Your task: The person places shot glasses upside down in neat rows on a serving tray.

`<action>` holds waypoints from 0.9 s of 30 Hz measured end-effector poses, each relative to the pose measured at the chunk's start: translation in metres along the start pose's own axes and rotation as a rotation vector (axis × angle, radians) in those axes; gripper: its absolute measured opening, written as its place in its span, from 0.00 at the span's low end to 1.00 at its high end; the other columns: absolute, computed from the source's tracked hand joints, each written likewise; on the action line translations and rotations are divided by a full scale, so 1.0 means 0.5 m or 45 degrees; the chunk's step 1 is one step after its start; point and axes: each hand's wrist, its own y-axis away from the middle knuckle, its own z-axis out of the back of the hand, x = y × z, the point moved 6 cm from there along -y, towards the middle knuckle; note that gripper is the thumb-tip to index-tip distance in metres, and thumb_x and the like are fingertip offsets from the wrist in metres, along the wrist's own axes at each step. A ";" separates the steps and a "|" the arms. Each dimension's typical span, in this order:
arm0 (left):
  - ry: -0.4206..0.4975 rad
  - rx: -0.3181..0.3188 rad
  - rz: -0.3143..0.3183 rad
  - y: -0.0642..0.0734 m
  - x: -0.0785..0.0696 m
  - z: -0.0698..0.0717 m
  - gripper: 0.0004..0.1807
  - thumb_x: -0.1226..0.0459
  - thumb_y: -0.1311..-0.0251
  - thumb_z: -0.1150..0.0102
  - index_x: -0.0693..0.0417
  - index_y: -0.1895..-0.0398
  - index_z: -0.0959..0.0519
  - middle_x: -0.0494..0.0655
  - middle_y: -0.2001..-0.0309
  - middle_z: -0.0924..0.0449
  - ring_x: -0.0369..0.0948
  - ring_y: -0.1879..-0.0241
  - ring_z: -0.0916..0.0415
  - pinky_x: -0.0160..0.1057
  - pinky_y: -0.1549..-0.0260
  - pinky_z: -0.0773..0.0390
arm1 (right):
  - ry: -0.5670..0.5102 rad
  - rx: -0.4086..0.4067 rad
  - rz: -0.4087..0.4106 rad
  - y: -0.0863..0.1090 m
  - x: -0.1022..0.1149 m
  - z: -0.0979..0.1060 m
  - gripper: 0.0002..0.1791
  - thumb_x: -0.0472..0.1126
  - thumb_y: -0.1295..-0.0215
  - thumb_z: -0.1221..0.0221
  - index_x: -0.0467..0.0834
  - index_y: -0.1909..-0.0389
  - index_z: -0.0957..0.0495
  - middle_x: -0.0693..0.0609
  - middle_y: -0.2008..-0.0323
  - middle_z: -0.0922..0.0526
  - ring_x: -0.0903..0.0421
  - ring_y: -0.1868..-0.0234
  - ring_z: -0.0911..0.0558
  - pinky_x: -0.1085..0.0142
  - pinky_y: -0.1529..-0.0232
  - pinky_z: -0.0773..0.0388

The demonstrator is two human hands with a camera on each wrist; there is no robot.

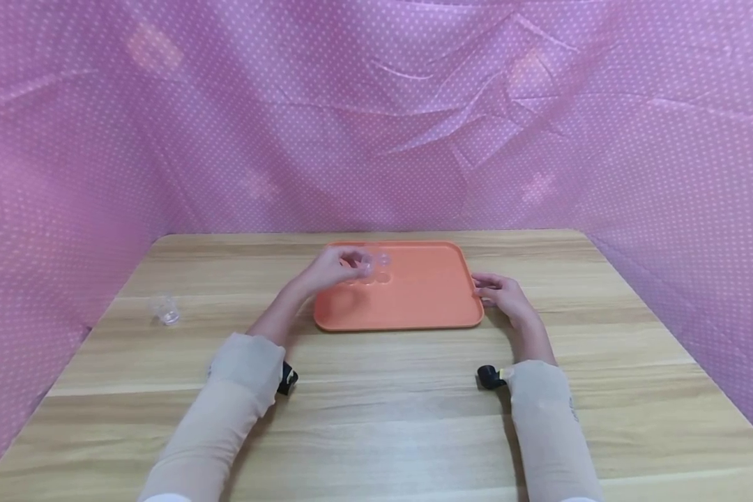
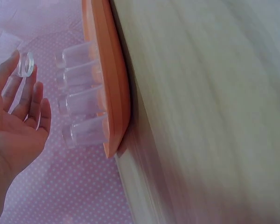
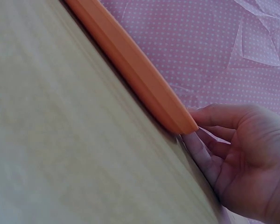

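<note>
Over the left part of the orange tray (image 1: 427, 293), my left hand (image 1: 341, 267) pinches a small clear glass (image 2: 26, 64) between thumb and fingertips, apart from the tray. Several clear glasses (image 2: 81, 100) stand in rows beneath it on the tray; in the left wrist view their wider ends face the tray. Part of this group is hidden behind the left hand in the head view. At the tray's right edge, my right hand (image 1: 502, 294) grips the rim with thumb and fingers. How far its fingers reach under the rim is partly hidden.
Another clear glass (image 1: 168, 311) stands apart at the left of the wooden table (image 1: 389, 411). Pink dotted cloth (image 1: 376, 139) hangs behind the table and along both sides. Black wrist cameras (image 1: 491, 377) sit at both cuffs.
</note>
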 end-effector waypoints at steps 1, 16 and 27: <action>0.008 -0.011 0.010 -0.003 0.000 -0.002 0.18 0.60 0.46 0.36 0.60 0.54 0.21 0.49 0.62 0.22 0.44 0.61 0.28 0.39 0.62 0.27 | 0.001 0.000 -0.003 0.000 0.000 0.000 0.24 0.29 0.36 0.49 0.28 0.40 0.37 0.30 0.45 0.32 0.65 0.64 0.22 0.68 0.60 0.22; 0.105 -0.092 0.056 -0.050 -0.018 -0.028 0.20 0.60 0.48 0.34 0.57 0.54 0.25 0.48 0.58 0.24 0.43 0.58 0.29 0.38 0.58 0.28 | -0.009 0.009 -0.022 0.002 0.004 0.001 0.24 0.30 0.36 0.49 0.29 0.39 0.38 0.30 0.45 0.33 0.62 0.62 0.23 0.68 0.59 0.23; 0.080 -0.210 0.045 -0.071 -0.033 -0.037 0.14 0.59 0.48 0.34 0.52 0.58 0.21 0.47 0.65 0.25 0.42 0.61 0.30 0.38 0.65 0.29 | -0.025 -0.007 -0.017 0.000 0.002 0.001 0.24 0.29 0.36 0.49 0.27 0.40 0.38 0.30 0.46 0.32 0.63 0.63 0.22 0.68 0.61 0.22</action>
